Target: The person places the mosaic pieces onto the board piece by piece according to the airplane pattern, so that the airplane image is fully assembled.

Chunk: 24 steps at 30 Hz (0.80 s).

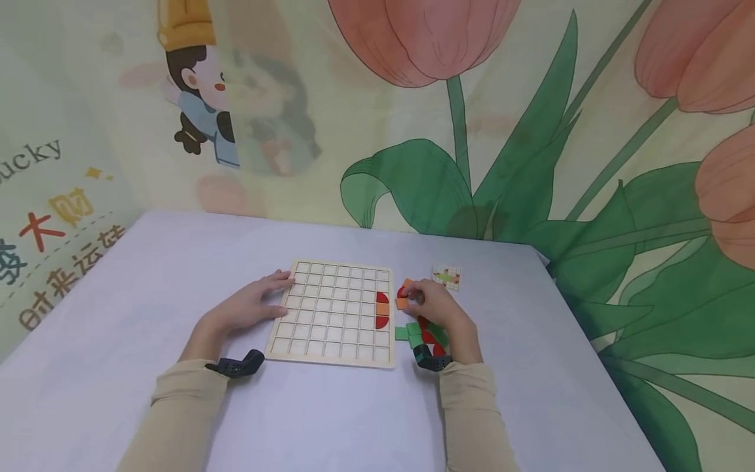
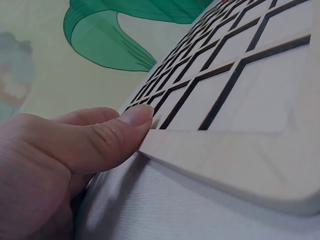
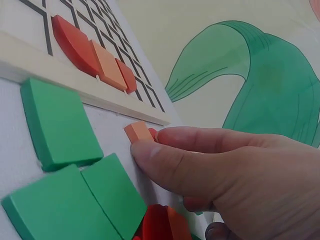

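Observation:
A wooden grid board lies on the table. My left hand rests at its left edge, with the thumb touching the frame and the fingers stretched out. Right of the board, my right hand pinches an orange square tile between thumb and forefinger, low over the tabletop. A bit of red shows behind that tile. In the board's right-hand column, an orange tile sits between two rounded red tiles. Below my right hand are green tiles and red ones, partly hidden by the wrist.
A small printed pattern card lies beyond my right hand. The white-covered table meets a flower-printed wall sheet at the back. Black wrist cameras are worn on both wrists.

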Available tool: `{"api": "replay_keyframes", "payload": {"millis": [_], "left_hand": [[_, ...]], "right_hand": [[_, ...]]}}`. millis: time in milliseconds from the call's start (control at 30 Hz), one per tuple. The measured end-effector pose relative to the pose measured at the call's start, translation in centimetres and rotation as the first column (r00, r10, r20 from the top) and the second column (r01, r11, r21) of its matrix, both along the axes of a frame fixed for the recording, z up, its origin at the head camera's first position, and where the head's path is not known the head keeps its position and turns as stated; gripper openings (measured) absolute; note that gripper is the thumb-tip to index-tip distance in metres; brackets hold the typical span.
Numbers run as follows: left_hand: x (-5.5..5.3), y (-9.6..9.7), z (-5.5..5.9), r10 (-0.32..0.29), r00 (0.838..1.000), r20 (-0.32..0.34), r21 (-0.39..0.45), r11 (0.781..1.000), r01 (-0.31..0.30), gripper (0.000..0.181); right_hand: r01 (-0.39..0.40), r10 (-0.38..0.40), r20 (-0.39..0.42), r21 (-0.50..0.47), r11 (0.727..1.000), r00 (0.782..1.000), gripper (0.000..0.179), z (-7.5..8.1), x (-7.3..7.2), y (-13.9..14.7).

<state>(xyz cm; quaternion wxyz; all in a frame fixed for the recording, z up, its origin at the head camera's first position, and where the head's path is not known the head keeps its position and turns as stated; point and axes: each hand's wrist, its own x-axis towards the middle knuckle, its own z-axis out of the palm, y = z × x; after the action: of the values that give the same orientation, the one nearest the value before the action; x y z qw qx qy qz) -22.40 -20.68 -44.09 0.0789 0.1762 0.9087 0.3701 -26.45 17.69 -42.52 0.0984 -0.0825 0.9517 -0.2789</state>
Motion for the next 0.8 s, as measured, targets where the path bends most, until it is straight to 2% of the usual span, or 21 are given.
{"api": "replay_keyframes", "payload": {"millis": [267,533,800], "left_hand": [[-0.08,0.48,0.28,0.018,1.0,0.022,0.028,0.999,-0.018,0.07],[-0.25,0.38,0.36,0.024,0.999,0.04,-0.027,0.999,-0.023,0.07],[-0.46,0.44,0.23,0.014,0.998,0.055,-0.013,1.0,-0.014,0.07]], "right_hand": [[-0.011,0.011,0.022,0.001,1.0,1.0,0.024,0.33,0.08,0.01],[0.009,-0.009,0.082,0.002,1.0,0.997,0.023,0.58,0.05,-0.27],[0.02,-0.022,0.095,0.02,1.0,0.995,0.026,0.69,0.18,-0.32]]}}
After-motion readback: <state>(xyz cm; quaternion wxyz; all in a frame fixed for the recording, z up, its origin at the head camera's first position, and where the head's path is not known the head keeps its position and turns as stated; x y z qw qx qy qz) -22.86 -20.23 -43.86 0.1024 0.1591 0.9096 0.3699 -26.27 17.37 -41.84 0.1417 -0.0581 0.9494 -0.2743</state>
